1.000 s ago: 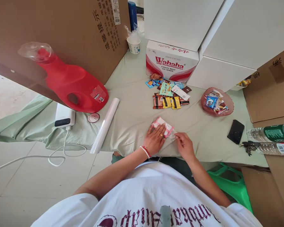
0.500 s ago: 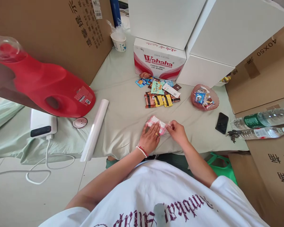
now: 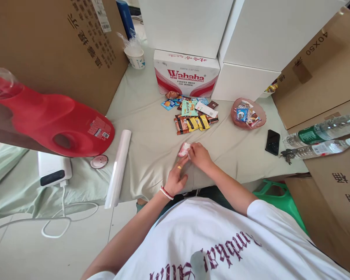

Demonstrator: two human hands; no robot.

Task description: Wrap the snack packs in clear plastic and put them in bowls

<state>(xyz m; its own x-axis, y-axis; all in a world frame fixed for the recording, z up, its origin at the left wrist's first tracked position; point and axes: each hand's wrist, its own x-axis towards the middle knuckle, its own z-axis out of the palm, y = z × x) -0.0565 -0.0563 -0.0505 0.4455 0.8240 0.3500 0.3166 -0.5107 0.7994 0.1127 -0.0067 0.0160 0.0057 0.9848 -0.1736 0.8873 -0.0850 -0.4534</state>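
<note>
A small pink-and-white packet (image 3: pixel 184 149) lies on the pale green cloth in front of me, partly covered by my fingers. My right hand (image 3: pixel 201 156) is closed over its right end, fingertips pinching it. From the near side my left hand (image 3: pixel 176 179), wearing a ring and bracelets, reaches to the packet with its front fingers stretched out and touching its lower edge; the thumb stands apart. Just beyond are several snack packets: brown (image 3: pixel 181 124), yellow (image 3: pixel 202 122), mint green (image 3: pixel 189 108) and a white one (image 3: pixel 206 109).
To the left lie a clear film roll (image 3: pixel 118 169), a round pink item (image 3: pixel 99 161), a white power bank (image 3: pixel 55 169) and a large red jug (image 3: pixel 61 124). On the right are a pink bowl of snacks (image 3: pixel 247 122), a phone (image 3: pixel 272 142) and bottles (image 3: pixel 323 149). A Wahaha carton (image 3: pixel 186 74) stands behind.
My right hand has moved left over the packet, which now shows smaller. My left hand has drawn back toward me, no longer lying flat across it. The view has shifted slightly.
</note>
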